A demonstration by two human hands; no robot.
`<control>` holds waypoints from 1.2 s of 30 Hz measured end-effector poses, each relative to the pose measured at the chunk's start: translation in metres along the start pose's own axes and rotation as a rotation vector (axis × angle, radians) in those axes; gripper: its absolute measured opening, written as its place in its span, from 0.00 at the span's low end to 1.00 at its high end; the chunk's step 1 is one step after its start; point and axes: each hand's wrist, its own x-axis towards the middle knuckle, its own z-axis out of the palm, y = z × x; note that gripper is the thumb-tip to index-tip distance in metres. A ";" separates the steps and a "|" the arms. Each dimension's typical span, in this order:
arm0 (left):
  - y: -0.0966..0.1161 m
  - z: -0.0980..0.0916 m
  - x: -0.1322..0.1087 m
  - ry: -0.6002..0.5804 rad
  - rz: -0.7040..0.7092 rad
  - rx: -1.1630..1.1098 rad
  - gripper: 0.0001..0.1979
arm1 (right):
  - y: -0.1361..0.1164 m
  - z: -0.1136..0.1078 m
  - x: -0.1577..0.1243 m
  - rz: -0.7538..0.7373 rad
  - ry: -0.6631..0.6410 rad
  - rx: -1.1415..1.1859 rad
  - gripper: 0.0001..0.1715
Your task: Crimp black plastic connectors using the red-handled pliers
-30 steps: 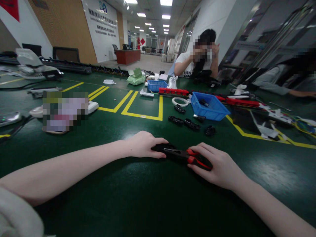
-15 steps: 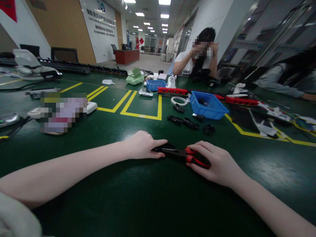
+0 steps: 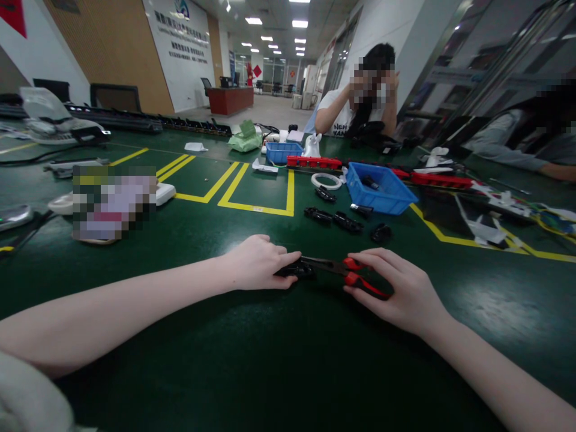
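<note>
One black part lies well in from the table's far edge, pinched by the nearly closed left hand, the half-curled right hand holding one pair of pliers, five black pieces and two blue bins beyond

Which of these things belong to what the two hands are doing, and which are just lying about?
In the job:
- red-handled pliers, in the right hand
- black part, held by the left hand

Seemingly just lying about:
- white ring
- green bag

The loose black pieces beyond the hands might belong; I cannot tell.
</note>
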 end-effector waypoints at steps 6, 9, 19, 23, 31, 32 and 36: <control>-0.003 0.003 0.000 0.010 -0.014 -0.076 0.19 | -0.001 0.004 0.001 -0.041 -0.033 -0.029 0.23; -0.006 0.005 0.000 0.002 -0.052 -0.102 0.19 | -0.001 0.004 0.001 -0.041 -0.044 -0.033 0.23; -0.005 0.007 -0.002 0.020 -0.112 -0.076 0.21 | -0.006 0.005 0.003 -0.010 -0.054 -0.007 0.21; -0.003 0.008 -0.003 0.059 -0.110 -0.018 0.22 | -0.007 0.004 0.003 -0.020 -0.073 -0.010 0.20; -0.006 0.006 -0.003 0.066 -0.147 -0.149 0.23 | -0.001 0.003 0.001 -0.043 -0.083 -0.041 0.20; -0.007 0.006 -0.003 0.069 -0.138 -0.148 0.24 | -0.001 0.003 0.001 -0.048 -0.083 -0.048 0.21; -0.008 0.004 -0.003 0.108 -0.092 -0.117 0.24 | 0.000 0.002 0.001 -0.053 -0.093 -0.062 0.21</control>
